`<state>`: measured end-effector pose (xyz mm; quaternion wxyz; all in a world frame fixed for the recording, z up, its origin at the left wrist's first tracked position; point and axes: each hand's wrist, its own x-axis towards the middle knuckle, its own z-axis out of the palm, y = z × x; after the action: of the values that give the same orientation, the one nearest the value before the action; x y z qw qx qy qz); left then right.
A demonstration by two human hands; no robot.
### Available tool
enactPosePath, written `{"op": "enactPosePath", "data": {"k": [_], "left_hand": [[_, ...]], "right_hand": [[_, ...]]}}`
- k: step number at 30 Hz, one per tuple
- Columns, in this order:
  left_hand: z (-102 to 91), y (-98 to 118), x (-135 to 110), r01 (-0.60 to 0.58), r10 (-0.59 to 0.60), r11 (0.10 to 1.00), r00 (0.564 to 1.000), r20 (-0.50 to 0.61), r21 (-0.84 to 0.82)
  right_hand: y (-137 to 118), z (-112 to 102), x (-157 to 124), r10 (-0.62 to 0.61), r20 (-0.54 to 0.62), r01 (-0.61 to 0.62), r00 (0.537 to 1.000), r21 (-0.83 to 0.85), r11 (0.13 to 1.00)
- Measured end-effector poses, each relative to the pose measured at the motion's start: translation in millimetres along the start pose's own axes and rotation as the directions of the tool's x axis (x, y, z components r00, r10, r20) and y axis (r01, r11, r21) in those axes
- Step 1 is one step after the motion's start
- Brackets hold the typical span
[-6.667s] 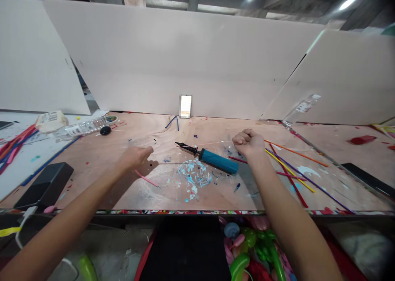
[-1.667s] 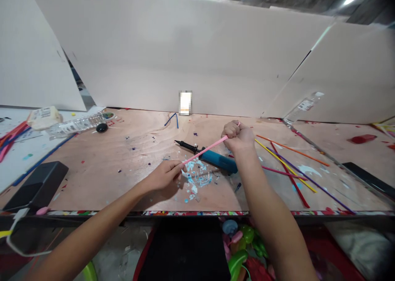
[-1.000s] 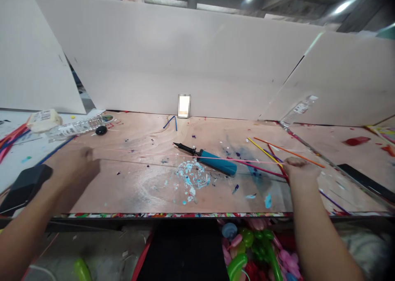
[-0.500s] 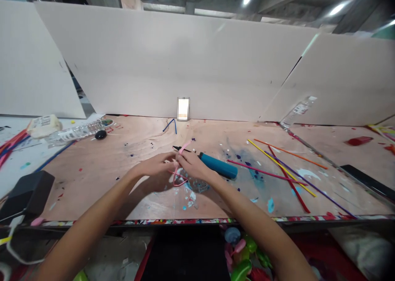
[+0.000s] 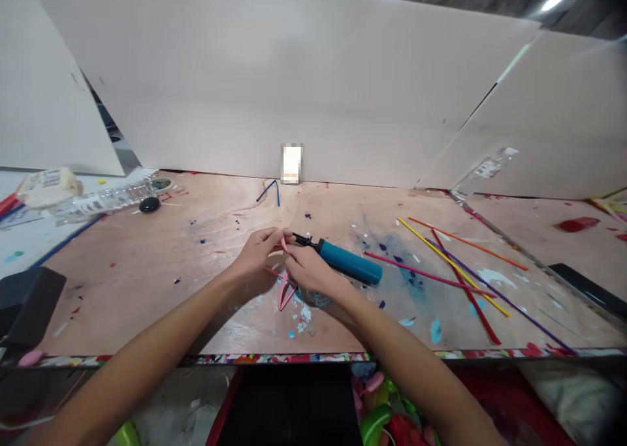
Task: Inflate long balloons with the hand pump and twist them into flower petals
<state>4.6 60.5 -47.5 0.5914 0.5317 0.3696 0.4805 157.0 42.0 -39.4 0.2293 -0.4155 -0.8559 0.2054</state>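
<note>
Both my hands meet over the middle of the plywood table (image 5: 161, 289). My left hand (image 5: 258, 253) and my right hand (image 5: 307, 270) pinch a limp pink balloon (image 5: 283, 296), whose loop hangs down between them. The balloon's upper end sits at my fingertips, close to the black nozzle of a blue hand pump (image 5: 349, 262) lying on the table just right of my hands.
Several uninflated long balloons (image 5: 450, 270) lie spread at the right. An empty plastic bottle (image 5: 100, 200) and a black cap (image 5: 149, 204) lie at the back left, a black box (image 5: 24, 302) at the left edge. White boards wall the back. Twisted balloons (image 5: 382, 413) lie below.
Earlier my hands pulled the pink balloon wide apart across the table. They have come together at the centre, and the balloon now hangs slack and folded between them.
</note>
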Motion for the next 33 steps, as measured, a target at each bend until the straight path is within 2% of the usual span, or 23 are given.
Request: {"op": "enactPosePath", "data": {"k": [2,4,7,9,11,12,14,16,19,23,28,33], "left_hand": [[1.3,2.1,-1.9,0.033,-0.038,0.996,0.997,-0.06,-0.087],[1.2,6.8,-3.3,0.038,-0.058,0.987,0.99,-0.126,-0.155],[-8.7,16.2,-2.2,0.006,-0.054,0.977,0.974,-0.219,-0.212],[-23.0,21.3,0.9,-0.024,-0.009,0.992,0.966,-0.26,-0.121],[-38.8,23.9,4.0,-0.072,0.115,0.985,0.95,-0.289,0.156],[-45.3,24.3,4.9,-0.103,0.201,0.937,0.94,-0.277,0.333],[-52.6,23.6,5.1,-0.146,0.316,0.773,0.932,-0.176,0.617],[-52.3,21.6,3.4,-0.173,0.309,0.657,0.95,-0.053,0.734],[-45.0,17.6,0.2,-0.192,0.25,0.619,0.968,0.041,0.762],[-40.2,15.7,-2.0,-0.244,0.297,0.599,0.952,0.071,0.763],[-40.3,21.6,-3.2,-0.31,0.317,0.542,0.936,0.151,0.781],[-40.6,22.0,-2.6,-0.297,0.328,0.56,0.937,0.122,0.774]], "right_hand": [[-2.2,0.1,-2.6,-0.017,0.031,0.017,0.999,-0.014,1.0],[-2.6,-3.6,-4.9,0.017,0.042,-0.015,0.999,-0.048,0.999],[5.2,-14.1,-5.6,0.071,-0.066,-0.082,0.995,-0.174,0.981],[16.7,-21.0,-3.9,0.083,-0.173,-0.133,0.981,-0.304,0.943],[30.2,-25.5,-1.8,0.132,-0.174,-0.194,0.976,-0.418,0.888],[36.2,-26.9,-1.1,0.17,-0.137,-0.214,0.976,-0.455,0.864],[44.5,-29.5,-1.2,0.226,-0.056,-0.224,0.973,-0.491,0.842],[46.2,-33.2,-3.4,0.223,-0.025,-0.206,0.974,-0.493,0.845],[39.2,-41.6,-8.3,0.13,-0.042,-0.135,0.991,-0.456,0.88],[28.6,-51.0,-12.3,-0.006,-0.057,-0.019,0.998,-0.428,0.903],[27.4,-53.4,-12.7,0.015,-0.071,-0.042,0.997,-0.411,0.91],[30.0,-53.9,-12.8,0.022,-0.066,-0.045,0.998,-0.372,0.927]]}}
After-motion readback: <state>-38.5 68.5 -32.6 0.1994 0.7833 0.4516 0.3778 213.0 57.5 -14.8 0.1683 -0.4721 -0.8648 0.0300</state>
